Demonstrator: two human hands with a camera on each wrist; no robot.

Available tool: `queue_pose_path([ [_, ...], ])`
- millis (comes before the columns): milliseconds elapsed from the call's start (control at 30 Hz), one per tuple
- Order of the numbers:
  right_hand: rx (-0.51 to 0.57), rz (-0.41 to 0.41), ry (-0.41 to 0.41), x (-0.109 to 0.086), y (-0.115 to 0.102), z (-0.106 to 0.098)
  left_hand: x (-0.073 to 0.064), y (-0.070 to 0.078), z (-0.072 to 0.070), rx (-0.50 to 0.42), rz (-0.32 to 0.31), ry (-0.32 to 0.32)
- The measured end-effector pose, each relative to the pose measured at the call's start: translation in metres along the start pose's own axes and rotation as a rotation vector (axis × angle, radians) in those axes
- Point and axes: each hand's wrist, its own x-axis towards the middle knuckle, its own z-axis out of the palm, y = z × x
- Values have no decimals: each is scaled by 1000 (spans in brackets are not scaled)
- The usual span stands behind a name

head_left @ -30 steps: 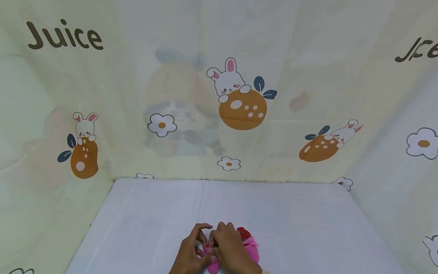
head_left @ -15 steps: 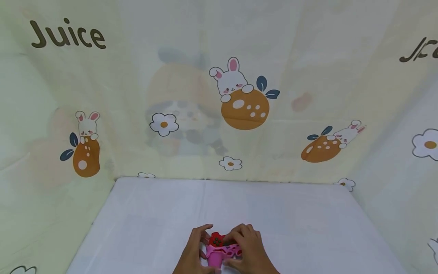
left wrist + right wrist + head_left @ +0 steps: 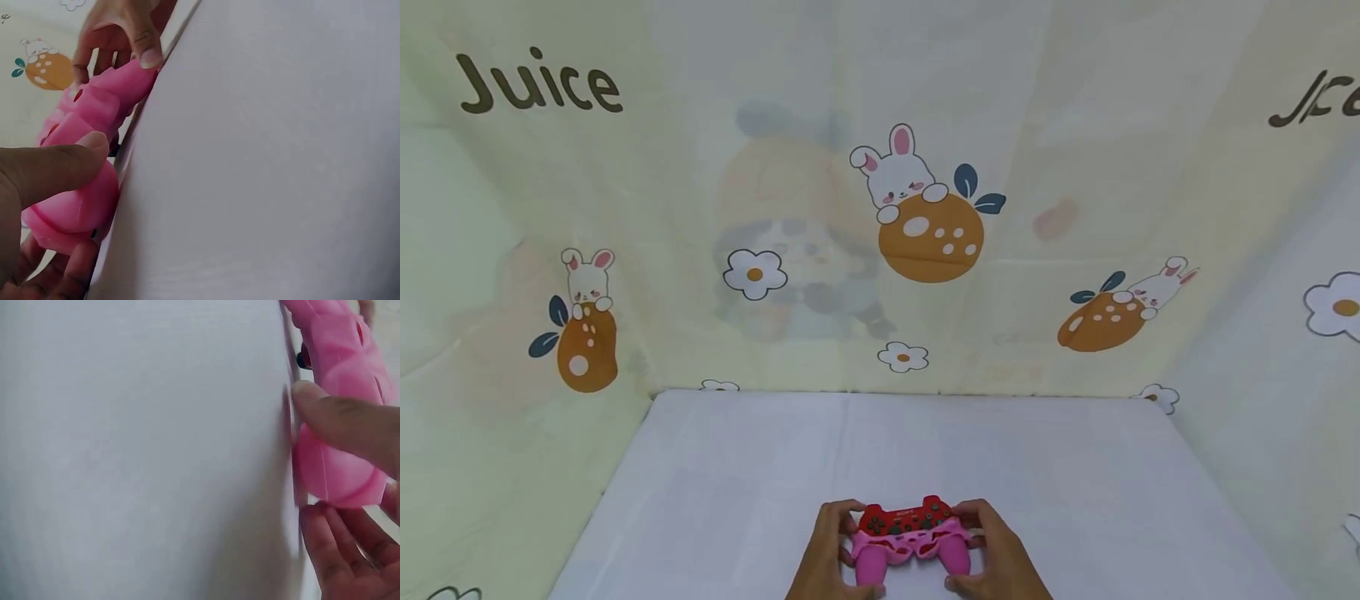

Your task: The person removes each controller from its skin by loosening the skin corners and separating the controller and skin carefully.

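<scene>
A red game controller (image 3: 906,521) lies near the front of the white table, its face up. The pink silicone cover (image 3: 871,565) wraps both handles and its lower edge, bunched along the middle, while the red upper face shows bare. My left hand (image 3: 829,550) grips the left handle, thumb on the near end and fingers round the outer side. On the other handle, my right hand (image 3: 1000,554) holds likewise with thumb and fingers. Close up in the left wrist view, the pink cover (image 3: 75,200) sits between thumb and fingers; the right wrist view shows the other covered handle (image 3: 337,469).
The white tabletop (image 3: 737,475) stretches around the controller. A cream cloth backdrop (image 3: 1037,108) printed with rabbits, oranges and flowers stands at the back edge and along both sides.
The right hand has moved from the left handle, across the middle, to the right handle. The controller has turned to face squarely forward, and its red face is now uncovered to view.
</scene>
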Motion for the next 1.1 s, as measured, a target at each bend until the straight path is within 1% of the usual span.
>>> queue_pose_path([
  [67,33,-36,-9,1,4,-1,0,-1,0,-32,-42,10],
  [167,29,-77,-4,4,10,-1,0,-2,-2,-50,-81,26],
  [267,33,-86,6,8,14,1,-1,-4,-2,-56,-76,44],
  [367,57,-94,-6,9,16,0,-2,-6,-2,-75,-64,51],
  [467,80,-105,-18,8,17,-2,-2,-8,-3,-102,-42,41],
  [533,82,-119,-17,7,16,-3,-1,-8,-4,-139,-40,35],
  [600,80,-126,-6,5,16,-3,-1,-7,-4,-175,-46,33],
  [733,93,-145,18,4,16,-3,0,-4,-5,-232,-110,48],
  [800,140,-118,22,4,15,-1,-1,-3,-5,-235,-132,49],
  [900,230,-50,21,6,15,0,-1,-1,-5,-230,-155,40],
  [933,263,-9,23,6,15,1,-1,0,-5,-227,-158,37],
  [1000,310,35,19,7,15,1,-1,1,-6,-224,-159,39],
  [1100,354,53,1,7,15,0,1,1,-8,-231,-144,45],
])
